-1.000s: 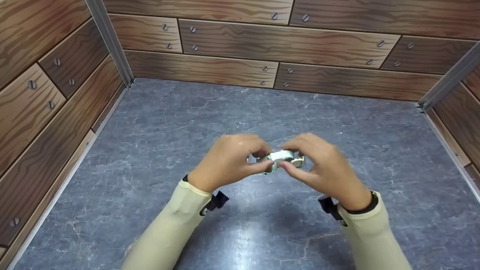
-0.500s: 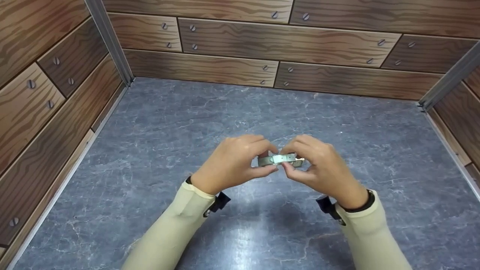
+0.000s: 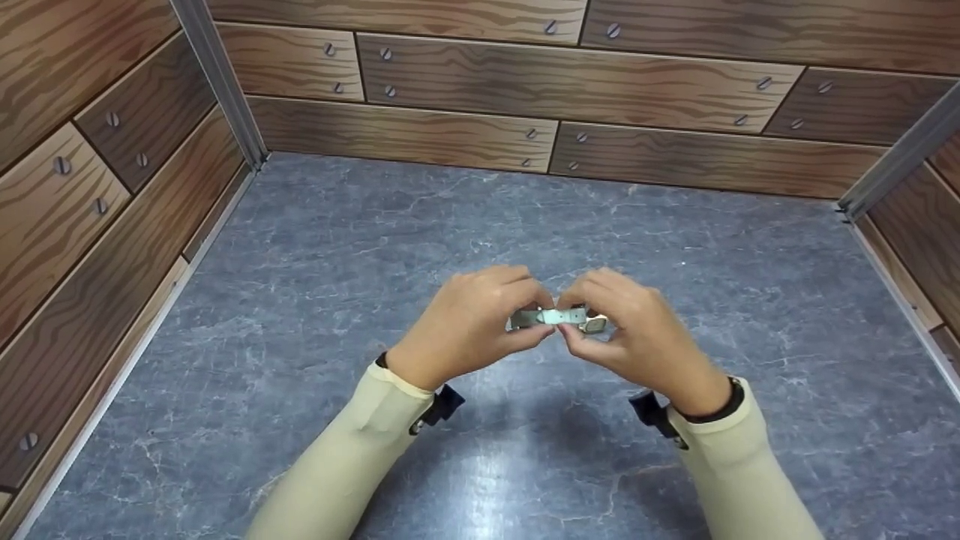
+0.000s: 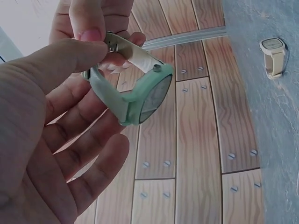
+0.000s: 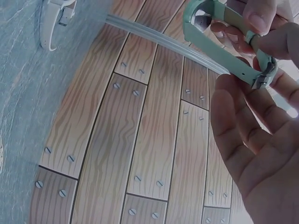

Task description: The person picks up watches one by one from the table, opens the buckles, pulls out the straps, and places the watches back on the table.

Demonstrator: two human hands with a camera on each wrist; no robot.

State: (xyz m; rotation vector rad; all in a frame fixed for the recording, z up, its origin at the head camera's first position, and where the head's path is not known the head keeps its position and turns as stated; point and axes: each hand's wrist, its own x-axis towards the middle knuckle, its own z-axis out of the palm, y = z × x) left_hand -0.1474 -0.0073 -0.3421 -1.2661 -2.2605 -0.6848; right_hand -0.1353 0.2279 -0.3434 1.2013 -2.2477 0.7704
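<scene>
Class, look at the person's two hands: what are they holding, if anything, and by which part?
A mint-green wristwatch, held by its strap near the buckle: the left hand and right hand both pinch the band.

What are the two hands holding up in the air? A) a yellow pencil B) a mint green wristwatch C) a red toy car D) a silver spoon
B: the left hand and the right hand both pinch a mint green wristwatch by its strap, and the left wrist view shows its round face.
</scene>
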